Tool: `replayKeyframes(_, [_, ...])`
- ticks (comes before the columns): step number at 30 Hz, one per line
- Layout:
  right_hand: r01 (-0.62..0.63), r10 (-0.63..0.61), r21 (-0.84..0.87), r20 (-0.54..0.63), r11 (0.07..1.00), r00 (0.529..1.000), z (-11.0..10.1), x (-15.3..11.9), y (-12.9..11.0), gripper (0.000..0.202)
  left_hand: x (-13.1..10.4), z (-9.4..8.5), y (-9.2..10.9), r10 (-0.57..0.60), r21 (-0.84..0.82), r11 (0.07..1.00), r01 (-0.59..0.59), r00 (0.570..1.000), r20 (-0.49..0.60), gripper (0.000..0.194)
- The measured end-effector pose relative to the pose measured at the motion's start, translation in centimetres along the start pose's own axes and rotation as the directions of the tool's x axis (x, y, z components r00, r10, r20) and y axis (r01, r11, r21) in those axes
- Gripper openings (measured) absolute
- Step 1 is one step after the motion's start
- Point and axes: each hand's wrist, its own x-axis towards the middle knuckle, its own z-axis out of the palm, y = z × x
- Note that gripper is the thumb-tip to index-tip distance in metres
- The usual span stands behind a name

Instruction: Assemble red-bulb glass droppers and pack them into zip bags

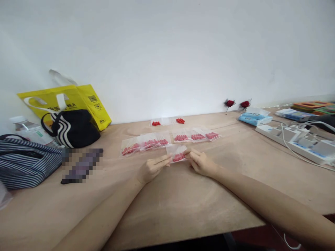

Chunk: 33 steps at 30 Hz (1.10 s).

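Between my two hands is a small clear plastic bag (179, 156) with several red, capsule-like pieces inside. The fingers of my left hand (155, 168) pinch its left edge. At its right edge, my right hand (200, 162) holds the bag between thumb and fingers. Just beyond lie similar filled bags: an overlapping left group (149, 142) and a right group (195, 136). Farther back, near the wall, two little piles of red pieces, a left pile (156, 123) and a right pile (180, 121), rest on or in clear plastic.
On the left stand a yellow bag (98, 108), a black pouch (78, 129), a clear bottle (34, 130) and a striped bag (31, 164). A blue tissue pack (253, 118) and a white power strip (290, 141) with plugs and cables lie right. Two red roses (245, 104) are near the wall.
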Motion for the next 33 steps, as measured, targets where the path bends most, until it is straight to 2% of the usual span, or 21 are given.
replayKeyframes(2, [-0.055, 0.065, 0.165, -0.057, 0.985, 0.996, -0.6, -0.1, -0.3, 0.014, -0.1, -0.3, -0.7, -0.100, 0.093, 0.990, 0.103, 0.994, -0.034, 0.033])
replayKeyframes(4, [-0.076, 0.101, 0.284, -0.075, 0.956, 0.992, -1.2, -0.2, -0.8, 0.012, -0.2, -0.5, -1.6, -0.241, 0.256, 0.934, 0.248, 0.969, -0.057, 0.038])
replayKeyframes(8, [-0.053, 0.103, 0.344, -0.128, 0.937, 0.986, -1.8, -0.1, -0.4, 0.008, -0.6, -0.6, -3.5, -0.528, 0.505, 0.716, 0.483, 0.847, -0.062, 0.049])
replayKeyframes(11, [-0.073, 0.128, 0.291, -0.177, 0.954, 0.976, -1.5, 0.8, 2.0, 0.005, -1.1, -0.8, -4.6, -0.637, 0.559, 0.612, 0.559, 0.767, -0.070, 0.049])
replayKeyframes(14, [-0.176, 0.215, 0.251, -0.138, 0.952, 0.967, -0.4, 2.1, 5.6, 0.004, -1.6, -1.1, -5.6, -0.677, 0.561, 0.580, 0.591, 0.733, -0.073, 0.040])
replayKeyframes(16, [-0.250, 0.290, 0.245, -0.141, 0.937, 0.947, 0.5, 2.7, 7.9, 0.007, -2.0, -1.1, -6.3, -0.669, 0.554, 0.588, 0.589, 0.739, -0.075, 0.036])
replayKeyframes(18, [-0.289, 0.321, 0.231, -0.117, 0.929, 0.940, 1.4, 3.2, 9.4, 0.008, -2.6, -1.0, -6.9, -0.631, 0.536, 0.623, 0.569, 0.771, -0.084, 0.033])
replayKeyframes(21, [-0.289, 0.300, 0.185, -0.033, 0.939, 0.953, 2.1, 3.4, 10.6, 0.011, -3.4, -0.7, -7.8, -0.558, 0.493, 0.688, 0.533, 0.823, -0.111, 0.032])
replayKeyframes(23, [-0.272, 0.272, 0.098, 0.014, 0.957, 0.962, 2.1, 3.2, 10.7, 0.014, -3.7, -0.6, -8.1, -0.534, 0.471, 0.711, 0.522, 0.837, -0.123, 0.033])
replayKeyframes(25, [-0.266, 0.267, -0.054, 0.017, 0.962, 0.963, 1.8, 2.8, 10.3, 0.015, -3.7, -0.7, -8.2, -0.528, 0.457, 0.722, 0.520, 0.840, -0.122, 0.034])
replayKeyframes(28, [-0.285, 0.280, -0.225, -0.053, 0.932, 0.958, 1.2, 1.9, 9.0, 0.018, -3.6, -1.0, -7.8, -0.524, 0.437, 0.737, 0.516, 0.844, -0.115, 0.031])
replayKeyframes(30, [-0.260, 0.251, -0.230, -0.068, 0.938, 0.966, 0.8, 1.3, 7.7, 0.018, -3.4, -1.2, -7.2, -0.517, 0.424, 0.747, 0.512, 0.849, -0.113, 0.030])
replayKeyframes(33, [-0.162, 0.163, -0.170, -0.012, 0.972, 0.987, 0.5, 0.5, 5.4, 0.015, -3.0, -1.1, -5.7, -0.484, 0.354, 0.805, 0.475, 0.872, -0.070, 0.030])
